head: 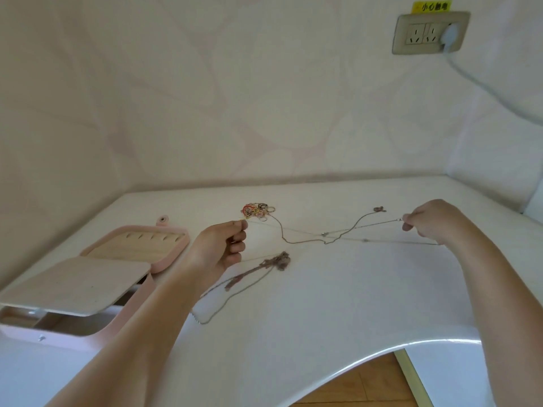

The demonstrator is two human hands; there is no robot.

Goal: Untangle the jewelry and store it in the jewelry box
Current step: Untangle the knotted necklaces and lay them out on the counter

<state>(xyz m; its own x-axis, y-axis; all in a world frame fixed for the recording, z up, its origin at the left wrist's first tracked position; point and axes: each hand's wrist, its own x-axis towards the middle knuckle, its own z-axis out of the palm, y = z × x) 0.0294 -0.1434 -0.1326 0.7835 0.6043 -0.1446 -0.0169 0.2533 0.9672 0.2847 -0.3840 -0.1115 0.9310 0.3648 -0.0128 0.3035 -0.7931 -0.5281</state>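
A home bedroom corner: pale floral wallpaper (264,98), a glossy white vanity table (338,304), wood flooring (367,386) below, wall socket (429,33) upper right.

Soft, even daylight lights the scene moderately brightly, though colours look washed out and contrast is low. The glossy white table (323,304) carries a bright streak of glare along its near curved edge on the right. Shadows are faint and diffuse. Wide-angle distortion bows the table's far edge and tilts the wall socket (430,32) at far right. The thin chains (277,259) look soft and smeared.
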